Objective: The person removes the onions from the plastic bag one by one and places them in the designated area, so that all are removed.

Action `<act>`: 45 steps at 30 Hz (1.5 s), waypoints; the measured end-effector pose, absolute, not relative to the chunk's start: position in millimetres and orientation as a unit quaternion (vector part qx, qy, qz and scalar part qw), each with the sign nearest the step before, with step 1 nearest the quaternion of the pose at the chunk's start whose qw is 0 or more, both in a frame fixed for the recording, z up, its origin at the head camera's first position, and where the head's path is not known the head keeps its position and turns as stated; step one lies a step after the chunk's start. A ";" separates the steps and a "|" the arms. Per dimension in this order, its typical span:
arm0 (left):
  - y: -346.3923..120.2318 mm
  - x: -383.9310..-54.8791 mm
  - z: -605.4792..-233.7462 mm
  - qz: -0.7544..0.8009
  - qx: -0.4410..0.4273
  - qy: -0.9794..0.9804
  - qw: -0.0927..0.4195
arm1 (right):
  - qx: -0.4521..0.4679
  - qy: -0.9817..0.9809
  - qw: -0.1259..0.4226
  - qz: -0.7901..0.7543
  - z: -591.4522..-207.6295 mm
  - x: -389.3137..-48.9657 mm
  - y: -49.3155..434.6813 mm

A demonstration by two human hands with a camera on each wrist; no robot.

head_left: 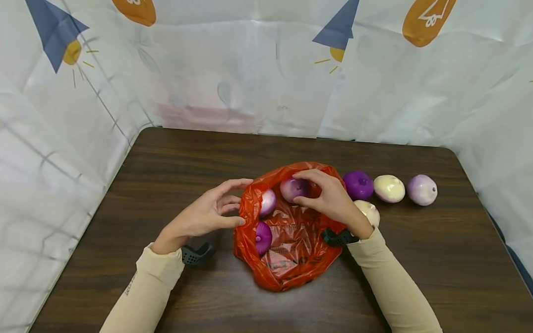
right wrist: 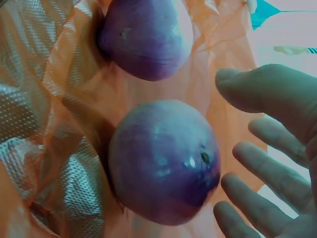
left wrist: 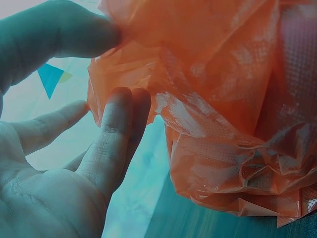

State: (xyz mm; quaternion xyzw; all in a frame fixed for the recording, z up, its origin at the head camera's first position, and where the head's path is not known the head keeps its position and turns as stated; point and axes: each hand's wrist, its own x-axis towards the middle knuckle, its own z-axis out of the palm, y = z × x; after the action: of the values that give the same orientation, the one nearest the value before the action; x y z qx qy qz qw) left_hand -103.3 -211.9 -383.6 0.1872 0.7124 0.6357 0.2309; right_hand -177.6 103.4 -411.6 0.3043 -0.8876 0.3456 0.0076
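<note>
A red plastic bag (head_left: pixel 290 232) stands with its mouth wide on the table. Inside it are a purple onion (head_left: pixel 294 189), a paler onion (head_left: pixel 268 202) and a deep purple onion (head_left: pixel 263 238) along the left wall. My right hand (head_left: pixel 329 196) reaches into the bag; in the right wrist view its spread fingers (right wrist: pixel 262 168) stand just beside an onion (right wrist: pixel 163 163), with the thumb clear of it. Another onion (right wrist: pixel 148 39) lies beyond. From outside, my left hand (head_left: pixel 204 213) touches the bag's left rim with loosely extended fingers, and the bag (left wrist: pixel 213 99) fills much of the left wrist view.
To the right of the bag sit a dark purple onion (head_left: pixel 358 185), a cream onion (head_left: pixel 389 189) and a pale purple onion (head_left: pixel 422 189). Another cream onion (head_left: pixel 368 210) is partly hidden by my right wrist. A printed white sheet (head_left: pixel 252 76) borders the dark table (head_left: pixel 195 153).
</note>
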 end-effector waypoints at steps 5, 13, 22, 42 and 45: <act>-211.2 -103.4 -383.0 0.633 0.189 0.715 0.229 | 0.298 -0.892 -0.005 0.339 -413.8 -177.8 102.9; -210.2 -102.9 -382.1 0.629 0.187 0.719 0.228 | 0.299 -0.895 -0.035 0.330 -411.6 -176.1 103.8; -210.8 -102.4 -382.0 0.624 0.185 0.725 0.226 | 0.325 -0.889 -0.047 0.319 -416.4 -176.9 102.3; -211.8 -102.5 -383.0 0.618 0.185 0.730 0.226 | 0.343 -0.880 -0.073 0.321 -417.9 -173.4 100.0; -211.5 -102.6 -382.9 0.619 0.185 0.729 0.227 | 0.344 -0.880 -0.068 0.319 -419.0 -173.4 100.2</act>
State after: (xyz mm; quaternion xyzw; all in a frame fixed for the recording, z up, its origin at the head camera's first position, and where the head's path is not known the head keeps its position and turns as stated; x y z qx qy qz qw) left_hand -102.6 -211.5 -382.9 0.1845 0.7289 0.6190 0.2267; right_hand -173.4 100.2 -419.0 0.3443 -0.8804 0.3189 -0.0680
